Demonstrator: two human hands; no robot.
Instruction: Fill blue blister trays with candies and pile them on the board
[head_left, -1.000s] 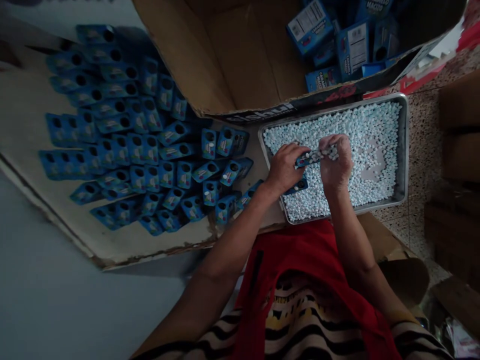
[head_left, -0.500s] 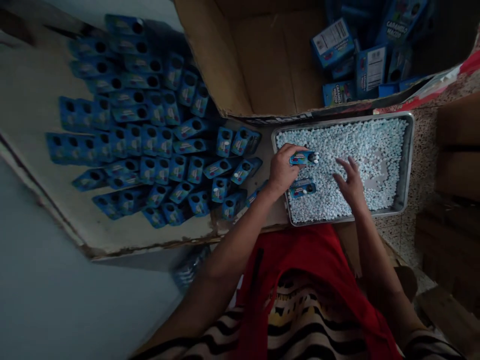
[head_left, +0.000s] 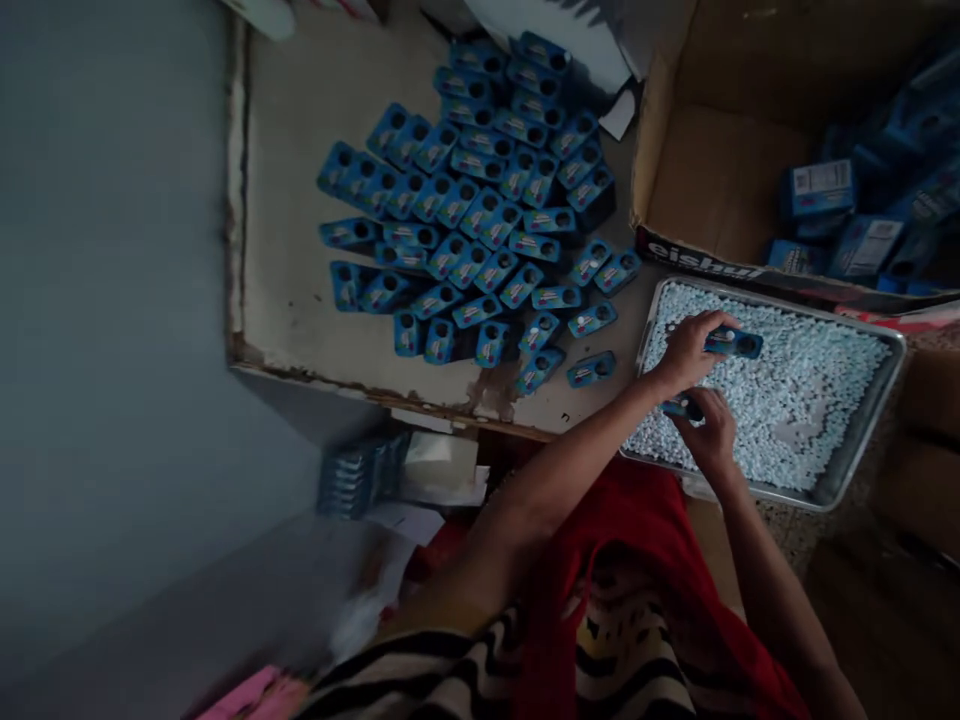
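Observation:
My left hand [head_left: 691, 352] is closed around the end of a small blue candy box [head_left: 742, 343] with a dark round opening, above a metal tray [head_left: 887, 385] of pale blue and white candies [head_left: 814, 345]. Just below it, my right hand [head_left: 709, 436] grips a second blue candy box [head_left: 679, 406] near the tray's left side. A white candy shows on top of each box. The undersides of both boxes and some fingertips are hidden.
Many blue boxes [head_left: 480, 215] stand in rows on the worn tabletop [head_left: 300, 335] to the left. A cardboard carton [head_left: 694, 170] behind the tray holds more blue boxes [head_left: 823, 190]. Stacked blue packs [head_left: 360, 475] lie below the table edge.
The view has swung, so everything sits further right in it. My right hand, open over the candies before, has come to the lower box and taken hold. My left hand keeps its box.

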